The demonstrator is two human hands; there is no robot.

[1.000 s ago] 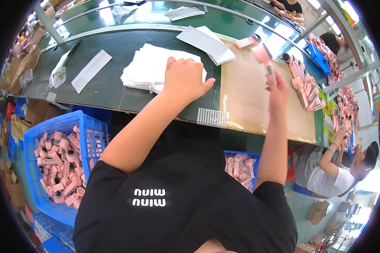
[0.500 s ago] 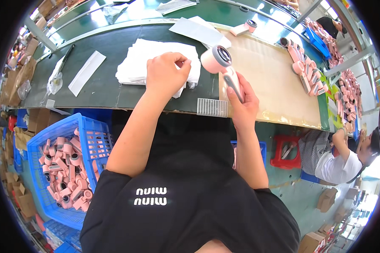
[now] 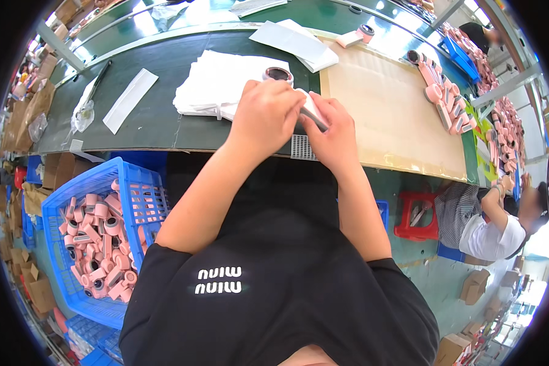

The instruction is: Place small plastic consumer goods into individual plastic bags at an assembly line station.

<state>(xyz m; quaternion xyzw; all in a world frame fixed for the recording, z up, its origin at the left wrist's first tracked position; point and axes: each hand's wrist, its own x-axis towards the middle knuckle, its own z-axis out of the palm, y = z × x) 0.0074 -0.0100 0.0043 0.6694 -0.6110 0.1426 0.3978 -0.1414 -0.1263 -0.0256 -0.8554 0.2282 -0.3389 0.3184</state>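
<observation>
A pink and grey handheld fan (image 3: 314, 111) is held between my two hands over the table's near part. Around its grey-edged handle are the fingers of my right hand (image 3: 335, 135), closed. My left hand (image 3: 263, 117) is closed over the fan's neck, with its fingertips hidden against the fan. The round dark fan head shows just beyond my left knuckles. Behind and to the left lies a stack of white bags or cloths (image 3: 207, 82), partly covered by my left hand. A small white gridded sheet (image 3: 303, 148) sits at the table edge below my hands.
A blue basket (image 3: 121, 201) full of pink fans stands at lower left. White strips (image 3: 130, 100) lie on the dark table. Right of my hands is a tan board (image 3: 396, 116), with piled fans (image 3: 445, 100) beyond it. A person (image 3: 491, 229) sits near a red stool (image 3: 416, 229).
The fan has come down and left, its head now beside the white stack. My left hand has moved right from over the stack onto the fan; my right hand has shifted slightly left with it.
</observation>
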